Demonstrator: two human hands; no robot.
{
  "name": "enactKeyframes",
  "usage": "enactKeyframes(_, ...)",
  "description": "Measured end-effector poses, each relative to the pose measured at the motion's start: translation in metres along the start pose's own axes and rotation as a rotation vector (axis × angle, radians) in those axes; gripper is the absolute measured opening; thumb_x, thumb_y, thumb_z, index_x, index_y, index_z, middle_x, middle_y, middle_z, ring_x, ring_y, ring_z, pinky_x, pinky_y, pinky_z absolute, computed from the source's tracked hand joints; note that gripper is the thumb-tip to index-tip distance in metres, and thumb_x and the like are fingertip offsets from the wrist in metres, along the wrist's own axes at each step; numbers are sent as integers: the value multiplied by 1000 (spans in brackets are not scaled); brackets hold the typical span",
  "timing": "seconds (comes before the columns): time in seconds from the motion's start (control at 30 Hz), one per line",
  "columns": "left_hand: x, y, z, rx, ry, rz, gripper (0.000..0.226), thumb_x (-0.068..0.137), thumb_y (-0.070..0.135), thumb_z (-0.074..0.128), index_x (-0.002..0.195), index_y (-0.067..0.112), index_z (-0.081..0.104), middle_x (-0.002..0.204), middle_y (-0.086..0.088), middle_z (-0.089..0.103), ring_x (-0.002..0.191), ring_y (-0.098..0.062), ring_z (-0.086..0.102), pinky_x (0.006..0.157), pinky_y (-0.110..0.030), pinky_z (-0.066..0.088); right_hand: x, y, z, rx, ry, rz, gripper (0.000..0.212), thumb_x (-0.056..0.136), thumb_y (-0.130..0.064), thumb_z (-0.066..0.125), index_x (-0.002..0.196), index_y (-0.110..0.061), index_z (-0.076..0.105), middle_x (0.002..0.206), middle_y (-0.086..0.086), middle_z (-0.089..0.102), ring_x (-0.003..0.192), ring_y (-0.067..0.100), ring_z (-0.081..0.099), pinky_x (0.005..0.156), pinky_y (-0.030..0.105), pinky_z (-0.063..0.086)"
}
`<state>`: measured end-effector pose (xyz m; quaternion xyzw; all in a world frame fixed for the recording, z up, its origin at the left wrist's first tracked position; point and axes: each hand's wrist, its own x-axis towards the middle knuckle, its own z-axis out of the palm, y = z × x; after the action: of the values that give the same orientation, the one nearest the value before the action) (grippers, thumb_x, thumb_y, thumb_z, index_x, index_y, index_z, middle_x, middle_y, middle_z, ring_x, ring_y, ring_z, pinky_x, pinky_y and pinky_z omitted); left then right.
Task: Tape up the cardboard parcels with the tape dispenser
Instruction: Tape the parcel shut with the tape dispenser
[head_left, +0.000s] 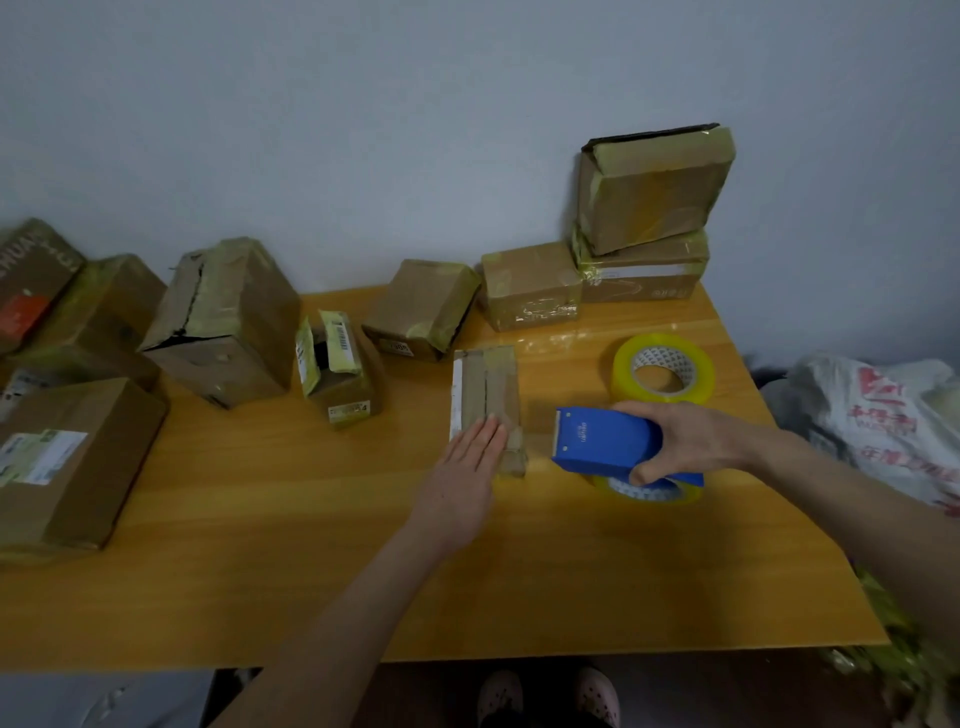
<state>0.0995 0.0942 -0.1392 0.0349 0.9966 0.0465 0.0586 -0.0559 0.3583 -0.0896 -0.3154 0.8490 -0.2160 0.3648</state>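
Observation:
A small flat cardboard parcel (488, 384) lies in the middle of the wooden table (311, 571). My left hand (467, 467) presses flat, fingers straight, on its near end. To its right my right hand (691, 441) grips the blue tape dispenser (602, 439), which carries a yellowish tape roll beneath it. A clear strip of tape (537, 431) runs from the dispenser's mouth to the parcel's near right edge.
A spare yellow tape roll (662, 370) lies behind the dispenser. Several cardboard parcels line the table's back and left side, with two stacked at the back right (652, 192). A white printed bag (893, 421) lies off the right edge.

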Motion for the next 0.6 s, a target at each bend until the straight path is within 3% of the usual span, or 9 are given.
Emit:
enactKeyframes(0.13,1,0,0,-21,12,13,71,99,18,34,141,22,-23,157,1,-19,139,-7,-24,114,-27,-17,-6,2,-10,-191,-28,68,70,72,-43,76,132,-45,39,111,-16,57,99,11,56,83,32,47)
enactKeyframes(0.23,1,-1,1,-28,29,13,71,100,20,35,143,24,-21,154,3,-22,139,-8,-26,112,-26,-19,6,-14,-4,-380,-57,104,70,70,-53,69,132,-43,38,106,-12,59,96,16,58,78,37,52)
enactKeyframes(0.37,-1,0,2,-55,60,22,71,99,20,37,145,27,-17,154,3,-21,139,-8,-27,108,-23,-26,26,-34,5,-510,-77,138,62,69,-59,64,124,-41,42,82,-16,51,82,16,54,60,30,43)
enactKeyframes(0.5,1,-1,3,-79,71,51,73,97,16,40,145,30,-13,154,1,-17,142,-11,-21,107,-22,-26,48,-59,9,-560,-150,168,62,68,-62,62,123,-41,42,79,-18,47,83,18,53,56,28,39)
enactKeyframes(0.6,1,-3,4,-84,76,67,76,96,14,44,146,32,-10,157,-2,-12,140,-10,-21,109,-24,-23,62,-74,-1,-554,-213,185,65,61,-60,66,120,-40,48,87,-15,56,85,17,59,63,31,48)
